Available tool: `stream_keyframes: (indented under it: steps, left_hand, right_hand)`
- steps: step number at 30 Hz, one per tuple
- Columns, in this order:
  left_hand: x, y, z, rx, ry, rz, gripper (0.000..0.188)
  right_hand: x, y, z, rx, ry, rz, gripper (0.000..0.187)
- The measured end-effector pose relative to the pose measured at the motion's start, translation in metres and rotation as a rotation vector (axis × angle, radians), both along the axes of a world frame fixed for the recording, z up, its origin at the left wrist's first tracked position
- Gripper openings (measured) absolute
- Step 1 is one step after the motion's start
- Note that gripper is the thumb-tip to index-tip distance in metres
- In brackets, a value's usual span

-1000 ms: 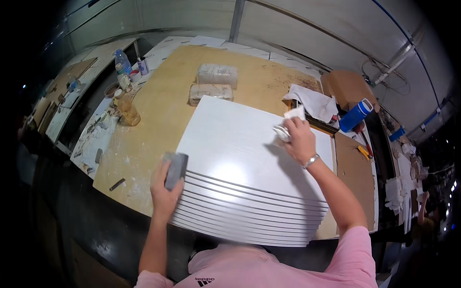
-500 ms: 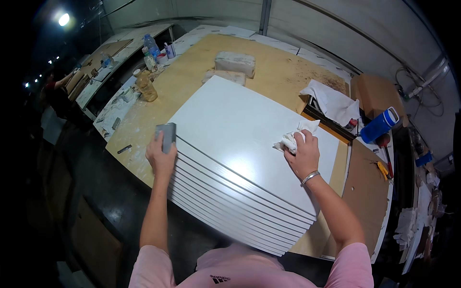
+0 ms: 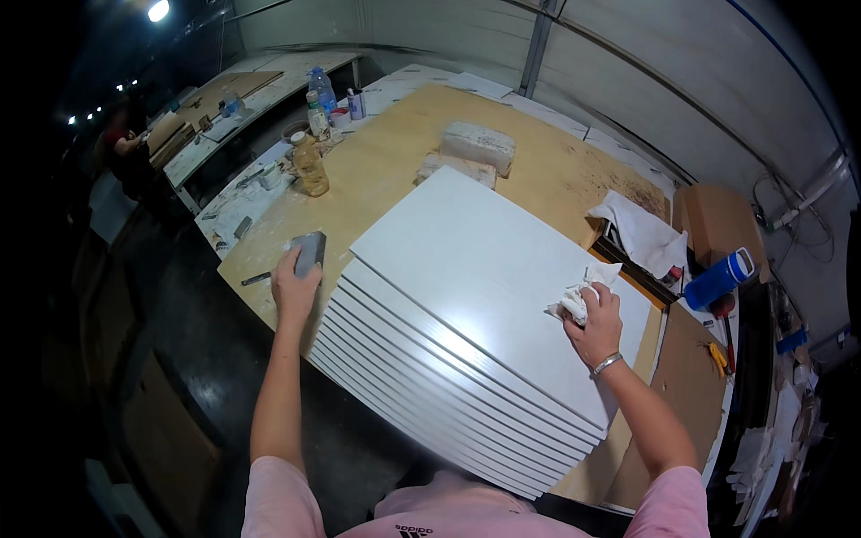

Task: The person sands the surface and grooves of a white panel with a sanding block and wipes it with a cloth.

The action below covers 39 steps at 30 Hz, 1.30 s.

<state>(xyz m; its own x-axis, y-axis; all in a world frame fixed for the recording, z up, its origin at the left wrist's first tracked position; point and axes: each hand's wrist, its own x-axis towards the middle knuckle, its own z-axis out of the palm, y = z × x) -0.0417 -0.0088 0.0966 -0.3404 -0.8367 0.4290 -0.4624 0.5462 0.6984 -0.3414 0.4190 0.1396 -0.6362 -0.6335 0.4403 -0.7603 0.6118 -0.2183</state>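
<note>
A fanned stack of white panels [image 3: 475, 242] lies in front of me, its stepped edges facing my body. To the left of the stack, my left hand [image 3: 294, 285] is closed round a grey sanding block [image 3: 309, 252], above the yellowish board. My right hand [image 3: 595, 325] grips a crumpled white cloth [image 3: 577, 300] on the top panel, near its right side. Close to my left hand lies a small dark tool [image 3: 256, 279]. The parts of both fingers under the block and the cloth are hidden.
Two wrapped blocks [image 3: 478, 148] sit behind the stack. A yellowish bottle [image 3: 309, 167] and other bottles stand at the far left. On the right are a white towel [image 3: 639, 231] over a dark tray, a blue bottle [image 3: 715, 283] and yellow-handled pliers [image 3: 717, 358]. Another person [image 3: 126, 152] works far left.
My left hand has moved left with the sanding block, off the panel's corner. My right hand stays on the cloth over the panel. The whole view has shifted.
</note>
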Motion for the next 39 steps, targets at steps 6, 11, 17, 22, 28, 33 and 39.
stream_keyframes:
  steps: [6, 11, 17, 22, 28, 33, 39]
  left_hand:
    - [0.006, -0.017, -0.062, -0.052, -0.242, 0.028, 0.044]
    - [-0.039, 0.016, -0.012, 0.264, 0.222, -0.252, 0.032]
    - [-0.054, 0.037, -0.022, 0.034, 0.218, -0.183, 0.023]
    - [-0.053, 0.038, -0.027, 0.056, 0.317, -0.173, 0.019]
    - [-0.055, 0.036, -0.030, 0.057, 0.326, -0.135, 0.018]
    - [-0.053, 0.016, -0.024, 0.266, 0.259, -0.162, 0.019]
    - [0.000, -0.031, -0.047, 0.062, -0.086, -0.101, 0.036]
  right_hand:
    - [0.000, 0.006, -0.003, 0.026, 0.015, 0.019, 0.051]
    - [-0.005, 0.018, -0.002, 0.057, 0.021, 0.013, 0.050]
    - [-0.005, 0.015, -0.005, 0.029, 0.058, 0.043, 0.049]
    - [0.001, 0.009, -0.002, 0.044, 0.055, 0.031, 0.050]
    - [0.004, 0.007, -0.005, 0.040, 0.049, 0.023, 0.052]
    - [0.008, 0.002, 0.000, 0.045, 0.037, -0.004, 0.048]
    - [0.007, 0.008, -0.004, 0.031, 0.037, -0.010, 0.050]
